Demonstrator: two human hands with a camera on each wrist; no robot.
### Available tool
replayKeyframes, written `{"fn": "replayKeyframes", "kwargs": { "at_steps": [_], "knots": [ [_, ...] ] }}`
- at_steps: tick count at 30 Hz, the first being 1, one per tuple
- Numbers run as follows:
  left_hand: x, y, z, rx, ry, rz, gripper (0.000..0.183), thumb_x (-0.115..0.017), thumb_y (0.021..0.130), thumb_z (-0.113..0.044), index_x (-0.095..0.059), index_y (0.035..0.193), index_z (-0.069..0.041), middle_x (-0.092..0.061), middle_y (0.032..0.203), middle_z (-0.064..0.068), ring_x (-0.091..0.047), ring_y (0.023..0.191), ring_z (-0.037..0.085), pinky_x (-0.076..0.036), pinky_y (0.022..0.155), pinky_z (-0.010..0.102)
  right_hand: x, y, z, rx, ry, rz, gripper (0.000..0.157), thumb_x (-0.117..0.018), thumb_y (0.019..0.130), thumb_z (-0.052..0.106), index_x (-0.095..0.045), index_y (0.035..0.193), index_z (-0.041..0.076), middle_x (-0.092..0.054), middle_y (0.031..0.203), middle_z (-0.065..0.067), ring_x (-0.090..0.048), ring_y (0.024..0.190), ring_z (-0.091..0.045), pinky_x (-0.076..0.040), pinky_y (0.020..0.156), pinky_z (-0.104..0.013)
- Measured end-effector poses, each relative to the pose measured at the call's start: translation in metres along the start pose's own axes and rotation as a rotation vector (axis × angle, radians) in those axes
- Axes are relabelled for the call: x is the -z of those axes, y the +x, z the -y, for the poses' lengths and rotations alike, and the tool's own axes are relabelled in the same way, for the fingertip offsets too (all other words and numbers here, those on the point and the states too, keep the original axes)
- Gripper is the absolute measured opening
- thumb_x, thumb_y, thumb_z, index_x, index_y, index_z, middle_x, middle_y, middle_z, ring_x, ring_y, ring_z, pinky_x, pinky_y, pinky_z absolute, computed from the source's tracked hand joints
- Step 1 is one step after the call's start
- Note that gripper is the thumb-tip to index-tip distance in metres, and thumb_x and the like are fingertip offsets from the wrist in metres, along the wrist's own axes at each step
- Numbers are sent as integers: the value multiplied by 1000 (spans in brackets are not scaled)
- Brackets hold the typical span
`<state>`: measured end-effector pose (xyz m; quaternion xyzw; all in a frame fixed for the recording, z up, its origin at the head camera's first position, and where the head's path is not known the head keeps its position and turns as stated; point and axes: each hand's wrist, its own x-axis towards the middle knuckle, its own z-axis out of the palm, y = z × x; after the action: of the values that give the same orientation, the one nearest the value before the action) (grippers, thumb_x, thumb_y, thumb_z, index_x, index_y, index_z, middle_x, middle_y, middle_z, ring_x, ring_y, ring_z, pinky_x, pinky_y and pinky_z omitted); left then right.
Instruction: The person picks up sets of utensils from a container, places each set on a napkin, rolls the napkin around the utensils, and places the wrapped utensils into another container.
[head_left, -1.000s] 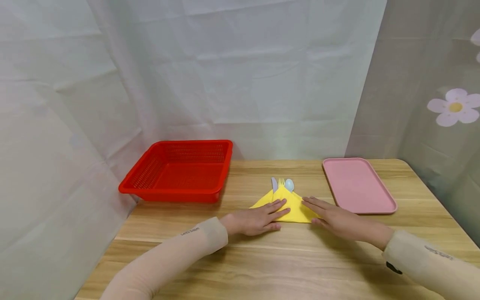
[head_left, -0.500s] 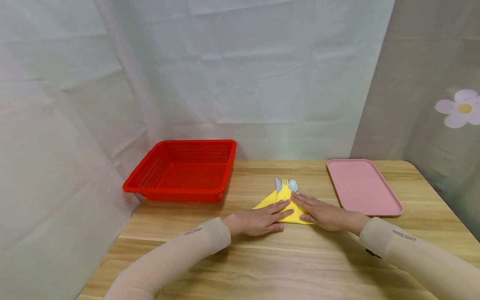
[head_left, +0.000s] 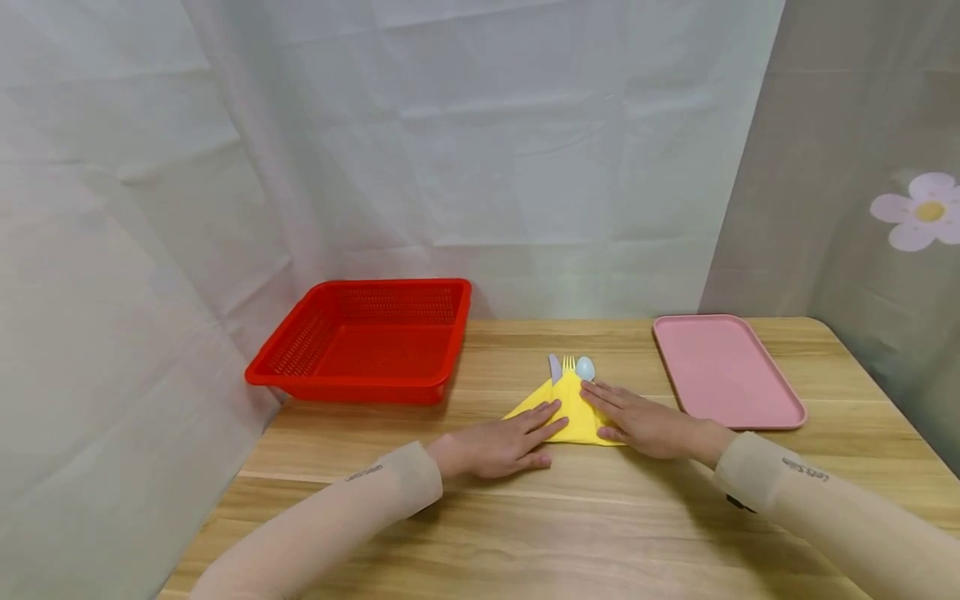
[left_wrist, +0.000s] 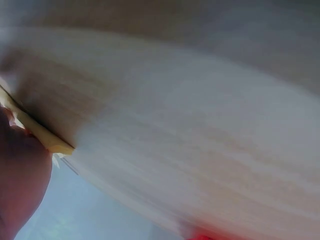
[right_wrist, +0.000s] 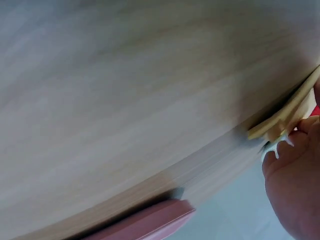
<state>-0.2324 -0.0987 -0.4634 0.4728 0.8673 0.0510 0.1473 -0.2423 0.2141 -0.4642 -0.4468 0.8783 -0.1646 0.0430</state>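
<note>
A folded yellow napkin (head_left: 576, 421) lies on the table, with a pale purple knife (head_left: 555, 368), a yellow fork (head_left: 568, 363) and a light blue spoon (head_left: 585, 368) sticking out of its far side. My left hand (head_left: 498, 446) rests on the napkin's left part, fingers spread and straight. On the right part, my right hand (head_left: 648, 423) lies with straight fingers, their tips close below the spoon. The handles of the cutlery are hidden in the napkin. In the right wrist view the napkin (right_wrist: 280, 120) shows as a thin folded edge beside the hand.
At the back left stands a red plastic basket (head_left: 345, 389) with perforated walls. A pink tray (head_left: 727, 371) lies at the right. The wooden table (head_left: 570, 533) reaches back to a pale curtain (head_left: 525, 150).
My right hand has moved left from the napkin's right corner onto its right part. My left hand has drawn back slightly to the left in the last half second.
</note>
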Motion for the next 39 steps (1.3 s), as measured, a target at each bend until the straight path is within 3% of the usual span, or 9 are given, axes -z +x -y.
{"fn": "replayKeyframes", "kwargs": {
  "at_steps": [6, 10, 15, 20, 25, 29, 31, 35, 39],
  "knots": [
    [0, -4, -2, -5, 3, 12, 71, -29, 111, -55, 1, 169, -25, 9, 175, 0, 2, 160, 15, -14, 129, 36, 2, 4, 9, 61, 85, 17, 58, -48, 111, 13, -26, 162, -5, -23, 169, -25, -23, 153, -48, -26, 121, -61],
    [0, -7, -1, 5, -25, 0, 70, -29, 112, -55, -2, 169, -24, 7, 176, 0, 0, 160, 16, -17, 128, 36, 4, 7, 14, 12, 135, 75, 57, -43, 114, 20, -25, 163, -2, -21, 170, -21, -20, 155, -45, -25, 122, -61],
    [-1, -16, 4, 46, -87, -29, 69, -31, 111, -55, -8, 169, -24, 3, 176, 2, -12, 160, 21, -26, 126, 39, -2, 10, 14, -2, 21, 66, 61, -47, 112, 34, -31, 164, 5, -22, 171, -18, -21, 156, -41, -22, 123, -61],
    [-1, -20, 5, 92, -96, -33, 67, -31, 111, -57, -9, 169, -31, 4, 176, 3, -14, 160, 24, -28, 125, 42, -6, 11, 17, 7, -94, 39, 63, -50, 111, 35, -32, 162, 2, -23, 170, -19, -22, 156, -41, -23, 123, -59],
    [0, -19, 6, 100, -66, -37, 66, -32, 111, -56, -11, 169, -32, 4, 176, 5, -12, 160, 25, -29, 125, 43, -4, 10, 22, -2, -45, 50, 62, -45, 113, 31, -28, 162, -2, -21, 171, -19, -22, 156, -41, -27, 122, -58],
    [1, -19, 5, 98, -56, -21, 67, -31, 111, -56, -10, 169, -30, 4, 176, 5, -9, 160, 24, -28, 125, 42, -4, 11, 22, 2, -7, 54, 54, -42, 114, 24, -32, 163, 3, -22, 170, -20, -23, 155, -42, -30, 120, -58],
    [2, -20, 2, 102, -38, -19, 69, -31, 110, -57, -10, 169, -28, 4, 176, 4, -7, 161, 23, -26, 126, 41, -6, 11, 22, 11, -8, 52, 51, -42, 114, 20, -34, 162, 6, -23, 170, -20, -24, 154, -43, -32, 120, -59],
    [3, -23, -9, 75, 92, -39, 70, -31, 111, -55, -14, 169, -19, -1, 176, 6, -5, 161, 23, -22, 127, 39, -9, 13, 20, 44, -37, 43, 51, -43, 114, 18, -35, 162, 5, -25, 170, -19, -25, 154, -45, -31, 120, -58],
    [-1, -25, -25, -2, 205, -57, 71, -30, 112, -53, -19, 167, -10, -8, 175, 7, -7, 161, 22, -16, 128, 35, -10, 13, 20, 59, -57, 27, 51, -43, 113, 17, -35, 161, 1, -28, 169, -19, -26, 153, -46, -31, 120, -57]
  ]
}}
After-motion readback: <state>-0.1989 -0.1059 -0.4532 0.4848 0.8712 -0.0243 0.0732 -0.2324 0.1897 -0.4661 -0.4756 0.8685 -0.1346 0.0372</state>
